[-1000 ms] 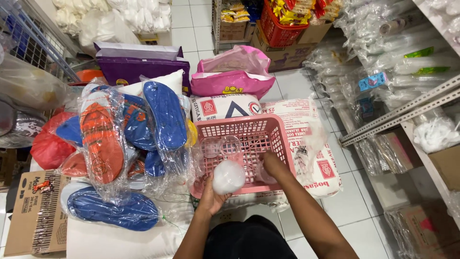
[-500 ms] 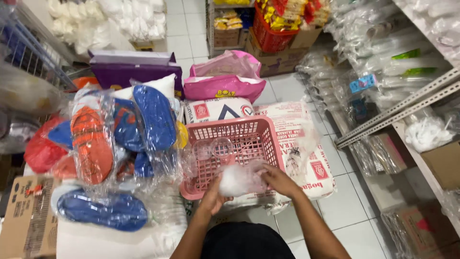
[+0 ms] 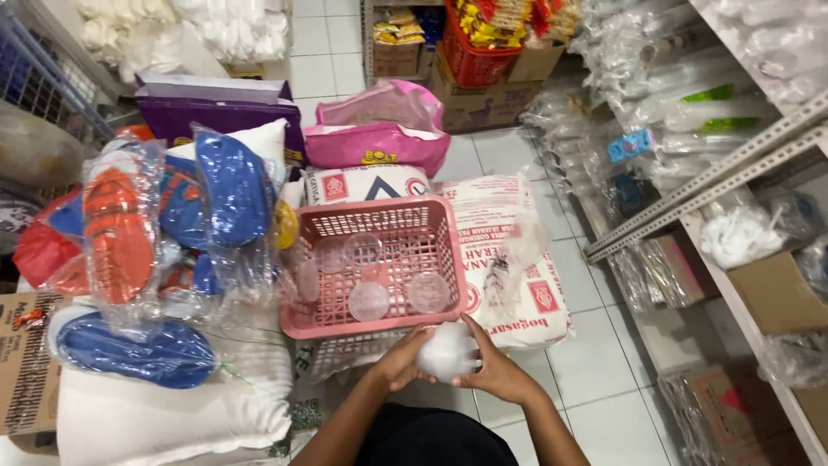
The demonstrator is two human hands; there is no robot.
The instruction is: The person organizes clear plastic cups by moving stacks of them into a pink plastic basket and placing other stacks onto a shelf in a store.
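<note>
Left hand: the left hand point(image 3: 404, 361) is cupped round the left side of a small clear plastic cup point(image 3: 447, 352), fingers curled on it.
Right hand: the right hand point(image 3: 498, 373) closes over the cup's right side and back; both hands hold the one cup between them, just in front of the body.
Cup: whitish and see-through, held in the air just below the near rim of the pink basket point(image 3: 448, 246), not touching it.
Change: a second ago the left hand held the cup up over the basket's near edge while the right hand reached into the basket; half a second ago the hands met at the rim. Now both have drawn back toward the body and the cup sits lower, clear of the basket.
Meaning: my reading is that the cup was taken out rather than put in, and is now being worked on with both hands; what they do to it I cannot tell.
Basket: several more clear cups and lids point(image 3: 368, 299) lie loose on its floor, seemingly as they lay before.
Around: the basket rests on printed white sacks point(image 3: 517, 285); bagged blue and orange sandals point(image 3: 164, 224) are piled to the left, metal shelving point(image 3: 707, 185) with bagged plasticware to the right.
</note>
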